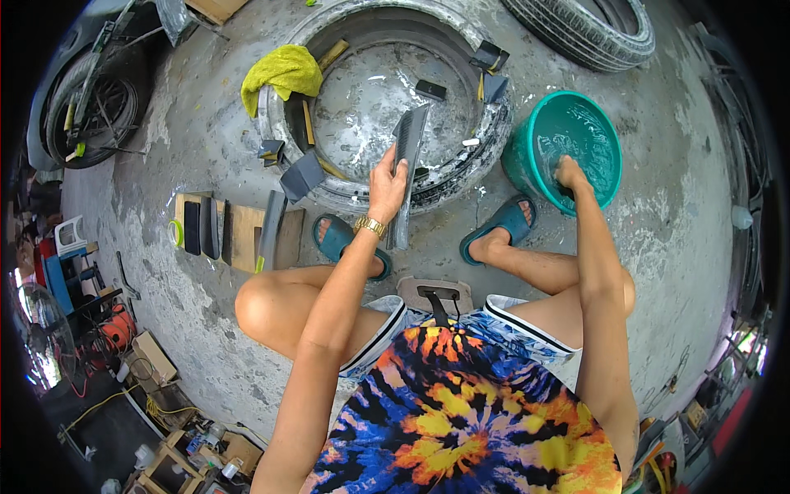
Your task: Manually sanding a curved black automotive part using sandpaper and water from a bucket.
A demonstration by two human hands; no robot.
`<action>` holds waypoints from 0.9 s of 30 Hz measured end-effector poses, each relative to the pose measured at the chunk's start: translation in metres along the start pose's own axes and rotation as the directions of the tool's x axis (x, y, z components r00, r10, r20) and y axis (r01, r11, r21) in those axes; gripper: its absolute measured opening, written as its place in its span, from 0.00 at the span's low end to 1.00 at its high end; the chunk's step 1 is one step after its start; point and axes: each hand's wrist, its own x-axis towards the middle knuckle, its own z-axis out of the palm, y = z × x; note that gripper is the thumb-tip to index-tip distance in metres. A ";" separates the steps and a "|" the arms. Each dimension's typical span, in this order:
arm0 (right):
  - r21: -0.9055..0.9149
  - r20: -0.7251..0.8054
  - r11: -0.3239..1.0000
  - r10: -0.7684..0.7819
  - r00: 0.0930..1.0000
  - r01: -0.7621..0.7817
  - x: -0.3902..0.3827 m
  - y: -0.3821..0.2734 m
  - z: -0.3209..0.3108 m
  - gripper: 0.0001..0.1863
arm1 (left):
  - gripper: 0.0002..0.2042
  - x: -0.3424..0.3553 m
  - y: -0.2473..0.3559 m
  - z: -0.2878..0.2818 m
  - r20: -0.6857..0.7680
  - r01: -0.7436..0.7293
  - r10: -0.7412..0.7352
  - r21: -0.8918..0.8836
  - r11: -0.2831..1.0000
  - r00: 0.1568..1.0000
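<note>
My left hand (pixel 387 183) grips a long grey trim strip (pixel 405 165), held upright over the near rim of a large tyre (pixel 387 198) lying flat on the concrete. A gold watch sits on that wrist. My right hand (pixel 571 174) reaches into a teal bucket (pixel 568 144) of water at the right; its fingers are at the inner wall near the rim, and what they hold cannot be told. I sit low with both feet in blue sandals (pixel 504 222) between tyre and bucket.
A yellow cloth (pixel 281 72) lies on the tyre's left rim. Several grey and black trim pieces (pixel 271 226) lie on cardboard at the left. Another tyre (pixel 588 33) lies at the top right, a wheel (pixel 90 107) at the top left. Boxes and clutter fill the lower left.
</note>
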 end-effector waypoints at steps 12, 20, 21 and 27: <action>0.532 -0.173 0.467 -0.756 0.631 0.706 -0.195 -0.112 -0.104 0.25 | 0.24 -0.013 0.023 0.013 0.078 -0.106 0.139 -0.327 0.939 0.987; 0.009 0.047 0.546 -0.837 0.545 0.838 -0.240 -0.162 -0.084 0.39 | 0.23 -0.014 0.054 0.026 -0.026 -0.279 0.298 -0.436 0.856 0.954; -0.108 0.052 0.563 -0.820 0.570 0.819 -0.244 -0.165 -0.086 0.44 | 0.23 -0.014 0.057 0.024 -0.071 -0.326 0.327 -0.414 0.850 0.942; -0.540 -0.109 0.486 -0.850 0.516 0.687 -0.235 -0.178 -0.064 0.54 | 0.23 -0.014 0.078 0.016 -0.136 -0.360 0.337 -0.471 0.805 0.932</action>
